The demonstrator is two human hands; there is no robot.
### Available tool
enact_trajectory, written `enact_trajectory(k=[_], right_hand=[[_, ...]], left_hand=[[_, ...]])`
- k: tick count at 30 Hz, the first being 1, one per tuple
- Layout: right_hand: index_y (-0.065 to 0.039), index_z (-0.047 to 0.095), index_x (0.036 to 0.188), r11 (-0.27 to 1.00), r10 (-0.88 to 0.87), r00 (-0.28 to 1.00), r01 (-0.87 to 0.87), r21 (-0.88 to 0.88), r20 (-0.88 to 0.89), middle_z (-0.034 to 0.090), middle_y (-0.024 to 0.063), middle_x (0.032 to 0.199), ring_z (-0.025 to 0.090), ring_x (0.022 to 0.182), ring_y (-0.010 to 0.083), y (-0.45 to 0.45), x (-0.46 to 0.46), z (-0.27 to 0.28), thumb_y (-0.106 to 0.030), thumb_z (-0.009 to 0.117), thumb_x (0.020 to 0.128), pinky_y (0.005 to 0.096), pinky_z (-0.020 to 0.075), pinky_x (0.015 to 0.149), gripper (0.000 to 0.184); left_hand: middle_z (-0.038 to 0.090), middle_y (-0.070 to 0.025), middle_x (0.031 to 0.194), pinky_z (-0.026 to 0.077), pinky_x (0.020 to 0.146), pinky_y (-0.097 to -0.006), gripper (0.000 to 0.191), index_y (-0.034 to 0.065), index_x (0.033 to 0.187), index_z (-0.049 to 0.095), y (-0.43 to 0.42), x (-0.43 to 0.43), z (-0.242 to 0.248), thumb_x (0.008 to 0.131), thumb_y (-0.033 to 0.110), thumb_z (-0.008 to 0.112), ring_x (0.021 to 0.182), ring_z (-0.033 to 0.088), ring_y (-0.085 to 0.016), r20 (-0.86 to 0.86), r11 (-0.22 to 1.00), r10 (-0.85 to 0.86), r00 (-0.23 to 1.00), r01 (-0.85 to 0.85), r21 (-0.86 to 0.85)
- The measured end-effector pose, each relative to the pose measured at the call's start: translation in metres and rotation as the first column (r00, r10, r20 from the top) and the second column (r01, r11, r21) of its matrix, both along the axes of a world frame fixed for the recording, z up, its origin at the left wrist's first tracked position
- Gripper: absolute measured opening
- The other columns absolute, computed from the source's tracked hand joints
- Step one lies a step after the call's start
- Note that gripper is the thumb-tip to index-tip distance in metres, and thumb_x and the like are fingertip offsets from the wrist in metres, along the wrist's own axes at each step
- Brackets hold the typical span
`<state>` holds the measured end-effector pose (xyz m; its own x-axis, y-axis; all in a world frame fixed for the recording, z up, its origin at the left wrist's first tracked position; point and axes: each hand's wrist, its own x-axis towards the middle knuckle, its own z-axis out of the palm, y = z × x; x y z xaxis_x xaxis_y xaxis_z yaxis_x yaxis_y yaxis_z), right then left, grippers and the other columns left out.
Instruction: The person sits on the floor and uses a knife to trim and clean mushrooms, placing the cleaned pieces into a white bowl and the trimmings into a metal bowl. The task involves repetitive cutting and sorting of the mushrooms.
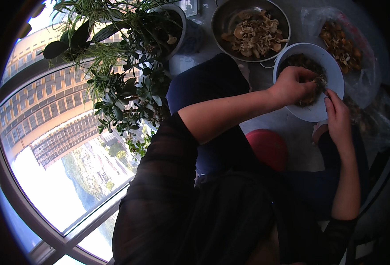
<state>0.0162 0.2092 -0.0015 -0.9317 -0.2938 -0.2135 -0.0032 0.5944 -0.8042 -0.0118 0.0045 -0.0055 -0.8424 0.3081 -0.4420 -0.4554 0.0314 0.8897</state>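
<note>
Both my hands are over a white plastic bucket [336,78], whose bottom holds dark trimmings [306,61]. My left hand [294,86] reaches across the rim and pinches a small mushroom [321,80] with dirt about its stem. At the bucket's right side, my right hand [338,111] has thumb and forefinger closed on a small dark tool, most of it hidden; it looks like a knife. The tool's end meets the mushroom. Beyond the bucket, a steel pan [220,31] contains a heap of pale mushrooms [256,33].
At the right, a clear plastic bag [369,86] lies spread under brownish mushrooms [342,46]. A red round object [268,147] sits between my legs. Potted plants [128,79], one in a patterned pot [190,36], stand left, beside a window frame [62,237].
</note>
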Motion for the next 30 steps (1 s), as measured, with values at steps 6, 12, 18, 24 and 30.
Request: enact_trajectory(k=[6, 12, 18, 24, 30], right_hand=[[0.003, 0.055, 0.119, 0.999, -0.034, 0.999, 0.034, 0.003, 0.010, 0.064, 0.0181, 0.102, 0.064, 0.092, 0.0260, -0.001, -0.001, 0.000, -0.018, 0.044, 0.097, 0.0336, 0.0484, 0.079, 0.032], [0.003, 0.055, 0.119, 0.998, -0.028, 1.000, 0.028, 0.051, 0.010, 0.064, 0.0181, 0.102, 0.064, 0.093, 0.0261, 0.000, -0.003, 0.001, -0.017, 0.044, 0.098, 0.0340, 0.0483, 0.080, 0.031], [0.002, 0.055, 0.119, 0.998, -0.008, 0.998, 0.012, 0.059, -0.070, 0.064, 0.0163, 0.096, 0.063, 0.087, 0.0230, 0.005, -0.002, -0.008, -0.018, 0.044, 0.098, 0.0323, 0.0482, 0.076, 0.032], [0.003, 0.055, 0.120, 0.993, -0.118, 0.989, 0.114, 0.039, 0.095, 0.059, 0.0083, 0.076, 0.053, 0.067, 0.0134, 0.013, -0.008, -0.015, -0.020, 0.045, 0.098, 0.0274, 0.0438, 0.064, 0.033], [0.003, 0.054, 0.120, 1.000, -0.019, 0.999, 0.019, 0.008, -0.028, 0.064, 0.0134, 0.087, 0.061, 0.076, 0.0173, 0.002, -0.001, -0.006, -0.019, 0.046, 0.097, 0.0295, 0.0465, 0.070, 0.033]], left_hand=[[0.065, -0.0117, 0.098, 0.053, 0.076, -0.0270, 0.033, -0.0043, 0.114, 0.059, 0.000, 0.000, 0.004, 0.086, 0.012, 0.063, 0.086, 0.063, -0.015, 0.031, 1.000, 0.005, 1.000, -0.006, 0.028], [0.065, -0.0129, 0.099, 0.053, 0.077, -0.0277, 0.036, -0.0062, 0.115, 0.058, -0.001, -0.001, 0.005, 0.085, 0.014, 0.064, 0.087, 0.063, -0.016, 0.058, 1.000, 0.011, 0.998, -0.011, 0.009], [0.065, -0.0142, 0.099, 0.053, 0.078, -0.0281, 0.038, -0.0073, 0.116, 0.057, 0.000, 0.000, 0.002, 0.084, 0.013, 0.064, 0.088, 0.064, -0.017, 0.082, 0.999, 0.041, 0.996, -0.042, 0.014], [0.066, -0.0135, 0.100, 0.053, 0.077, -0.0283, 0.036, -0.0044, 0.114, 0.060, -0.001, 0.000, -0.003, 0.083, 0.014, 0.065, 0.088, 0.064, -0.016, -0.039, 0.997, -0.012, 0.999, 0.009, -0.074], [0.065, -0.0122, 0.091, 0.051, 0.075, -0.0317, 0.026, -0.0007, 0.099, 0.067, -0.002, 0.001, -0.002, 0.080, 0.017, 0.067, 0.083, 0.065, -0.020, -0.403, 0.890, -0.138, 0.905, -0.065, -0.452]])
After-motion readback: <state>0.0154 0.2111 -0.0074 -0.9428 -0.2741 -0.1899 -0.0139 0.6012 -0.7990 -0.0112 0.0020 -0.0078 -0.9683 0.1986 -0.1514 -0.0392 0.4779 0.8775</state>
